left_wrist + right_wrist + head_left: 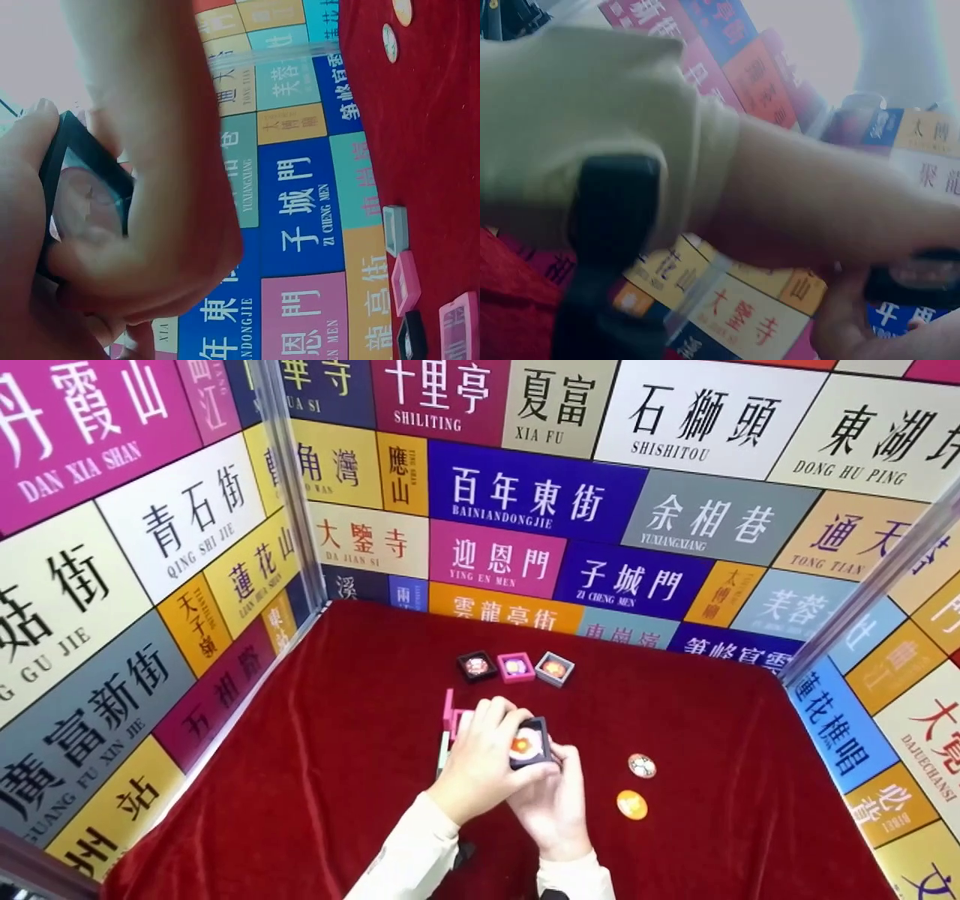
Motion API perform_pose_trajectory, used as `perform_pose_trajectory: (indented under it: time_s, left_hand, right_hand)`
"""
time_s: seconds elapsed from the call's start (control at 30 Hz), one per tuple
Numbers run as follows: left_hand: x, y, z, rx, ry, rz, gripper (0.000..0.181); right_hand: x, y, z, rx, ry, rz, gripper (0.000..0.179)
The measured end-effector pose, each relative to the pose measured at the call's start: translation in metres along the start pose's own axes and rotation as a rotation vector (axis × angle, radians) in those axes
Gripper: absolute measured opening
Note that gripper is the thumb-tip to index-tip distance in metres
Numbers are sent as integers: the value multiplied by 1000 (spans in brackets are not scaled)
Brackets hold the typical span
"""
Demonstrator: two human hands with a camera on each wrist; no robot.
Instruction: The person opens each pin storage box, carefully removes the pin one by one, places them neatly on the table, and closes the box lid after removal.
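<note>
Both hands hold a small black square case (pixel 546 741) over the red cloth. Inside its frame shows a round badge (pixel 524 744) with an orange and white picture. My left hand (pixel 480 754) grips the case from the left, its fingers over the far side and thumb along the near edge. From below and the right, my right hand (pixel 551 802) holds the same case, its fingers partly hidden. In the left wrist view the case (pixel 54 180) sits tilted between the hands. A dark end of it (pixel 911 279) appears in the right wrist view.
A black case (pixel 477 667), a pink case (pixel 515 667) and a grey case (pixel 555 668) lie in a row at the back. Beside the left hand stands an upright pink case (pixel 448 711). Two loose round badges, one white (pixel 642 766) and one orange (pixel 632 805), lie right. Sign-covered walls surround the cloth.
</note>
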State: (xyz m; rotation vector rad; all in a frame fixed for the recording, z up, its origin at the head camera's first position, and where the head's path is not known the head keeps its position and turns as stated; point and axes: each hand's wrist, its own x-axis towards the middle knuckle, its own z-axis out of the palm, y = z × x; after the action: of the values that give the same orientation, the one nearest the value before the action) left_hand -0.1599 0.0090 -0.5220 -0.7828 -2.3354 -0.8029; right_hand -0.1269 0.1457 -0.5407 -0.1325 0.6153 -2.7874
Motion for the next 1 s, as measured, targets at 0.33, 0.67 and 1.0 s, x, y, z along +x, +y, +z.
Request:
perform_pose_trajectory:
  time_s: [0.33, 0.67, 1.0]
  left_hand:
    - [0, 1, -5, 66, -97, 44, 73]
    - [-5, -5, -1, 70, -135, 58, 75]
    - [-9, -7, 7, 70, -65, 62, 74]
  right_hand:
    - [2, -5, -13, -35, -62, 15, 39]
    - [0, 1, -15, -15, -4, 25, 35]
    - [2, 9, -8, -79, 95, -14, 32]
